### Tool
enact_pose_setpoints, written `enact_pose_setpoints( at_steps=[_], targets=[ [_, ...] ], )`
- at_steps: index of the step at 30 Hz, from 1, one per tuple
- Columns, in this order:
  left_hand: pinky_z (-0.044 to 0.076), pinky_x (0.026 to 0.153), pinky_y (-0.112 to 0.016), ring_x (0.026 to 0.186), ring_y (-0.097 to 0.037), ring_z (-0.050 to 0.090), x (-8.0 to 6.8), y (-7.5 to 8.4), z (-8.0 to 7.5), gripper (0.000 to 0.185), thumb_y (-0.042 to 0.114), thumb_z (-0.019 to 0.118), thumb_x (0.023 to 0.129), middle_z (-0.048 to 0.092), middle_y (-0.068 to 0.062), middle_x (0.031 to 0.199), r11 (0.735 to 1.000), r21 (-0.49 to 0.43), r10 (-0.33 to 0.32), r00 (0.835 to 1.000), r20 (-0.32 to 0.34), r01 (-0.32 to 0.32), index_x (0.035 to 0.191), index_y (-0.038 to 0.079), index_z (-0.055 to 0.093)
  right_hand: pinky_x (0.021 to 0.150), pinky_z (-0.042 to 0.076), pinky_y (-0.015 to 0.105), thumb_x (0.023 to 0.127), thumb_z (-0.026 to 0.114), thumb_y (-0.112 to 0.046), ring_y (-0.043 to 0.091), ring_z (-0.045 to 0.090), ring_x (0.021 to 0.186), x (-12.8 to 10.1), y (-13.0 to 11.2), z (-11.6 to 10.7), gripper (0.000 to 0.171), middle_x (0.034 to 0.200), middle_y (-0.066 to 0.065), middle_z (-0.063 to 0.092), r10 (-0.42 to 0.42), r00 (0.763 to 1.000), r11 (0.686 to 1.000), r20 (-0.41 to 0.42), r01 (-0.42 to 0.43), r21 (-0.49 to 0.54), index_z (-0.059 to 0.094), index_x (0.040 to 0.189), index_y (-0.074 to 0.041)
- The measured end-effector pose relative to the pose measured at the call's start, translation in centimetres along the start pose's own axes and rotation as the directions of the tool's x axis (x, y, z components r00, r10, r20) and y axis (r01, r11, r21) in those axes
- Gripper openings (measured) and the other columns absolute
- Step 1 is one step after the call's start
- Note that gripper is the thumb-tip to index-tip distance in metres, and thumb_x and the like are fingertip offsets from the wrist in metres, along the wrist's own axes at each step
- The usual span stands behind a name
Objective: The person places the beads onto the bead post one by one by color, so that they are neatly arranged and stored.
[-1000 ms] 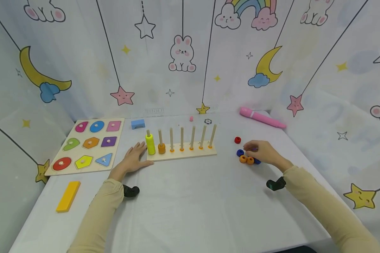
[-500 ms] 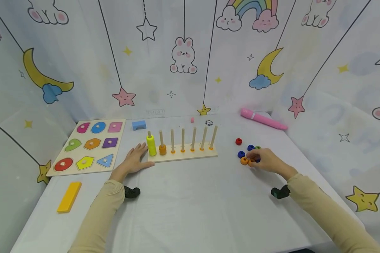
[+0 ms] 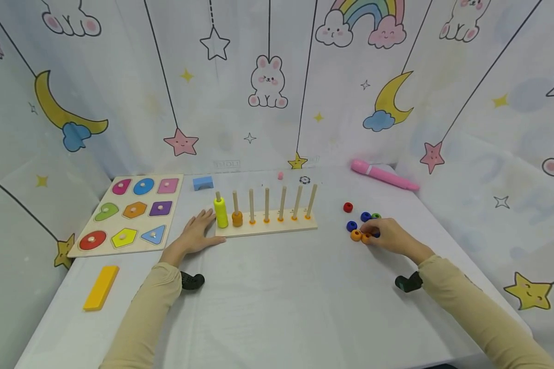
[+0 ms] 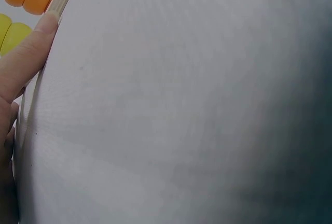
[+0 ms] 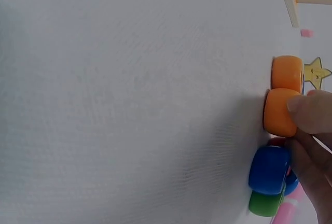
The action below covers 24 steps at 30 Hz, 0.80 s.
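Observation:
My right hand (image 3: 390,237) pinches an orange bead (image 5: 279,114) between thumb and fingers, low at the tabletop. A second orange bead (image 3: 356,235) sits right beside it. Around these lie blue beads (image 3: 352,226), a green bead (image 3: 376,216) partly behind the fingers, and a red bead (image 3: 348,207) farther back. My left hand (image 3: 195,233) rests with spread fingers at the left end of a wooden peg board (image 3: 277,229), thumb along its front edge. Stacked yellow beads (image 3: 220,212) fill most of the first peg; orange beads (image 3: 237,219) sit low on the second.
Left of the peg board lies a shape puzzle (image 3: 134,225), with a yellow block (image 3: 101,288) in front. A blue block (image 3: 203,183), a small pink piece (image 3: 280,175) and a pink pen-like stick (image 3: 384,176) lie at the back, before a patterned curtain (image 3: 231,102).
My right hand has come slightly toward me, from the blue beads onto an orange one, uncovering a blue and a green bead. The left hand keeps its place at the board.

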<state>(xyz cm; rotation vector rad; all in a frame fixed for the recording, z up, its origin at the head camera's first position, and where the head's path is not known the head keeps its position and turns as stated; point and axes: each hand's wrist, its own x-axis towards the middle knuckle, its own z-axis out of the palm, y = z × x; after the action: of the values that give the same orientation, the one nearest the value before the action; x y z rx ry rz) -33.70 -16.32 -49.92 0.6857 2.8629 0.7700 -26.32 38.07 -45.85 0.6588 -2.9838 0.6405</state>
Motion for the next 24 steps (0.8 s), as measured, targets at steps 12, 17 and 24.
enact_pose_setpoints(
  at_steps=[12,17,24],
  targets=[
    [0.0,0.114,-0.053,0.141,-0.039,0.006,0.0,-0.2,0.0,0.09,0.049,0.067,0.083,0.016,-0.022,0.153,1.0,-0.001,0.001,1.0,0.004,-0.001,0.145,-0.004,0.029,0.079,0.056,0.036,0.085,0.068,-0.004,0.024,0.064,0.092,3.8,-1.9,-3.5,0.02,0.1,0.009,0.068,-0.003,0.993,0.993,-0.121,0.017,0.116,0.066,0.105,-0.002],
    [0.0,0.114,-0.053,0.141,-0.039,0.006,-0.1,0.0,0.1,0.09,0.049,0.067,0.083,0.015,-0.022,0.154,1.0,-0.011,0.002,1.0,0.008,-0.002,0.145,-0.004,0.028,0.083,0.055,0.04,0.089,0.065,-0.01,0.028,0.063,0.099,6.9,-3.7,-4.8,0.022,0.106,0.011,0.066,0.033,0.988,0.987,-0.15,-0.008,0.161,0.063,0.11,-0.002],
    [0.0,0.114,-0.052,0.142,-0.038,0.005,-0.2,-0.1,0.2,0.092,0.05,0.067,0.083,0.015,-0.021,0.154,1.0,-0.013,-0.008,1.0,0.006,0.009,0.146,-0.003,0.027,0.085,0.053,0.045,0.089,0.065,-0.01,0.03,0.063,0.1,11.8,-6.3,-5.5,0.025,0.107,0.014,0.066,0.061,0.978,0.984,-0.2,-0.025,0.179,0.062,0.112,-0.001]
  ],
)
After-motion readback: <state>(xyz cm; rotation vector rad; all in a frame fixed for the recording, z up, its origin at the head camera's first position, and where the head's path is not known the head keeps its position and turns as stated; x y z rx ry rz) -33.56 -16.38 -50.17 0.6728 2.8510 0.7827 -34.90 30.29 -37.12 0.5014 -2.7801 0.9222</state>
